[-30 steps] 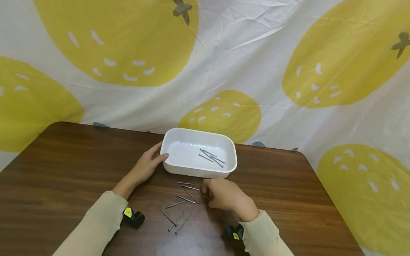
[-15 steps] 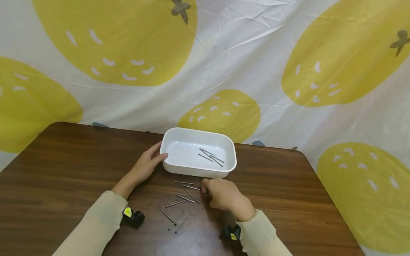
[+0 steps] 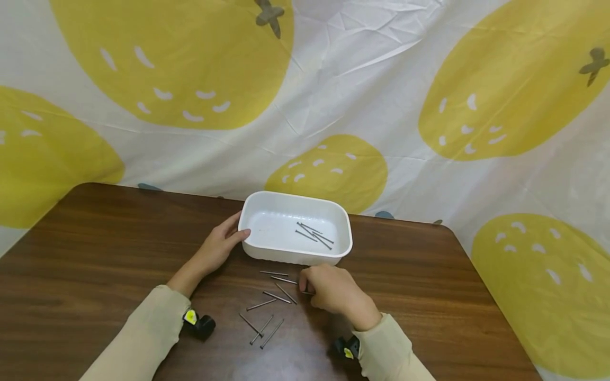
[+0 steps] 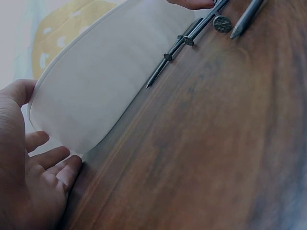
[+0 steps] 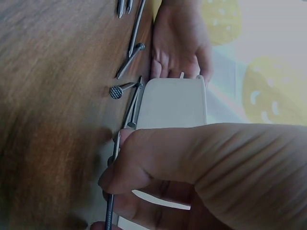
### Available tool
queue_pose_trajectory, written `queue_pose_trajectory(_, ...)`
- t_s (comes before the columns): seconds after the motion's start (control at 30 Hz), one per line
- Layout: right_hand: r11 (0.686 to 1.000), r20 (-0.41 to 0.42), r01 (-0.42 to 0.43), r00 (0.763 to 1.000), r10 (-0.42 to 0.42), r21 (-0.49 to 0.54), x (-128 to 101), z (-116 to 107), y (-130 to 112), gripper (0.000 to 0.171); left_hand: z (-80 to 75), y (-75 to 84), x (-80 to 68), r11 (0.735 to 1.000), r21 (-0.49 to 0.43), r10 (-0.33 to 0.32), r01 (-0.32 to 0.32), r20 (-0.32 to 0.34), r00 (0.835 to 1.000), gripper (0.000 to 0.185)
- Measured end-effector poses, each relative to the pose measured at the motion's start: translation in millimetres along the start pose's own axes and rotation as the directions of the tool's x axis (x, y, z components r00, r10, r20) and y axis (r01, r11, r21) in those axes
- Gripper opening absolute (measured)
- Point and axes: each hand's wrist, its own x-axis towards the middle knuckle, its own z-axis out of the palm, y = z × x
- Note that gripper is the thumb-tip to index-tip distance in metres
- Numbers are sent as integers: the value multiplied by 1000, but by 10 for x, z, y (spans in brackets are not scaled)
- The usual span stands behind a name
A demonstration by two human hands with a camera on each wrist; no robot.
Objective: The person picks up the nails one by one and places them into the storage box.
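A white plastic tray (image 3: 292, 256) stands at the back of the table, with several nails (image 3: 306, 235) lying in its right half. My left hand (image 3: 216, 246) grips the tray's left end, thumb over the rim and fingers against the outer wall. Just in front of the tray's right end, my right hand (image 3: 335, 288) pinches a steel nail (image 5: 110, 211) between thumb and fingers, low over the table. In the head view most of that nail is hidden by the hand. Several loose nails (image 3: 276, 297) lie on the wood left of the right hand.
The dark wooden table (image 3: 119, 238) has rounded back corners. Right behind it hangs a white cloth (image 3: 362, 95) printed with yellow fruit shapes. Each wrist wears a small black camera (image 3: 204, 327).
My right fingers have shifted very slightly, and the pinched nail's visible end now lies flatter. The left hand and the tray have stayed in place.
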Motion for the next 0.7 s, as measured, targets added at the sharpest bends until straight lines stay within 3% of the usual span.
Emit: queue_pose_trajectory(0.7,999,-36,36,999,-34,37,27,-34,68,31,5,7,13,1000,-10,9,-9,-4,1000,65)
